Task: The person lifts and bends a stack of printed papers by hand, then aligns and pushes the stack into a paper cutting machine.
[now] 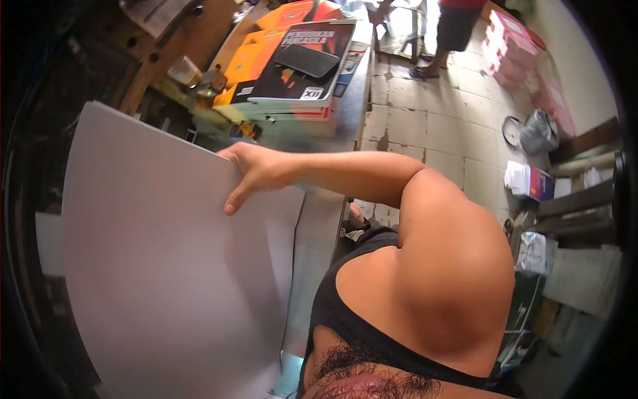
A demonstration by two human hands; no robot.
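A broad white paper sheet (166, 266), perhaps several sheets together, fills the left side and bends upright in a curve. My right hand (256, 171) grips its far edge near the upper right corner. The thumb presses on the face turned to me, while the other fingers mostly disappear behind the edge. My right forearm reaches across from the right, with the elbow bent. My left hand is nowhere in the picture. Under and beside the paper runs a grey metal tabletop (316, 229).
Beyond my right hand stands a stack of books (292, 106) with a black phone (307, 61) on top. A cup (185, 70) is left of it. Another person's legs (452, 36) stand far off on the tiled floor (438, 136). Pink bundles (512, 46) lie by the right wall.
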